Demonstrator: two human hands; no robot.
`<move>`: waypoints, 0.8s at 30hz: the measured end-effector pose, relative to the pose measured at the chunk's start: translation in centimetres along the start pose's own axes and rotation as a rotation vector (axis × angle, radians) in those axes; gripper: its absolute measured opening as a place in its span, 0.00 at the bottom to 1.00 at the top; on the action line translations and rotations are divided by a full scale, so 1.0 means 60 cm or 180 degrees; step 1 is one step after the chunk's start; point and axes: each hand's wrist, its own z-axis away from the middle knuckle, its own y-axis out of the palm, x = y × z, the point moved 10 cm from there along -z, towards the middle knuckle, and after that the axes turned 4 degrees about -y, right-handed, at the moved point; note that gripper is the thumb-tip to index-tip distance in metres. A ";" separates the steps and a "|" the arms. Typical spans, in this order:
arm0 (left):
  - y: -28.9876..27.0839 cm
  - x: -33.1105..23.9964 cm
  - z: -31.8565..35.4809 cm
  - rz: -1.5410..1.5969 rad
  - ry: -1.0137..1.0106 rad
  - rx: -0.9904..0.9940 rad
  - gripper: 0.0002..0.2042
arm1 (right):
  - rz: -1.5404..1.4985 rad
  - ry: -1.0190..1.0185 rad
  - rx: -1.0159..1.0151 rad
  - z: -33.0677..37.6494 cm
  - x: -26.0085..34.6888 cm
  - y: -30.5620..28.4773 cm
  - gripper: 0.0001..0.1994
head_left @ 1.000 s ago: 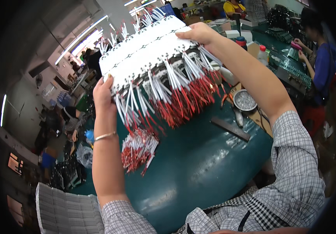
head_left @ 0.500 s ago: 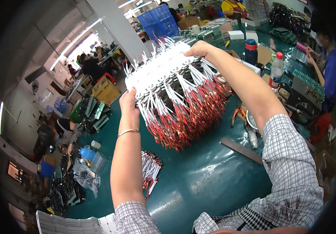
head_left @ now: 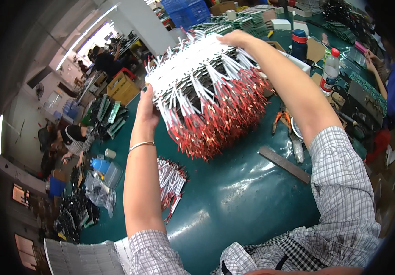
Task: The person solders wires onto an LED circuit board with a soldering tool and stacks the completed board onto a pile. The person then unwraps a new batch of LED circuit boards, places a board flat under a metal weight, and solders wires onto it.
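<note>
Left hand (head_left: 146, 109) and right hand (head_left: 236, 37) clamped on opposite ends of a white board stack (head_left: 193, 64) bristling with red-tipped wires, raised above the green surface (head_left: 234, 201) — smaller wire bundle (head_left: 172, 181) lying below, apparently unhandled — work seemingly midway.

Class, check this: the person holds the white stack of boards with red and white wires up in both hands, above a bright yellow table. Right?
Not quite. The table is dark green, not yellow, as the head view shows. The rest holds: left hand and right hand hold up the stack of boards.
</note>
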 end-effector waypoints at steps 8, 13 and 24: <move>-0.147 0.000 0.430 -0.2916 0.0858 -0.0588 0.28 | 0.0158 -0.1276 0.0038 0.293 0.187 -0.097 0.23; -0.447 -0.001 0.902 -0.2717 0.0632 -0.3423 0.17 | -0.0504 -0.0956 0.2061 0.569 0.165 -0.001 0.24; -0.594 0.206 1.396 -0.2576 -0.0673 -0.5380 0.29 | -0.2309 0.2389 0.4716 0.997 0.073 0.569 0.25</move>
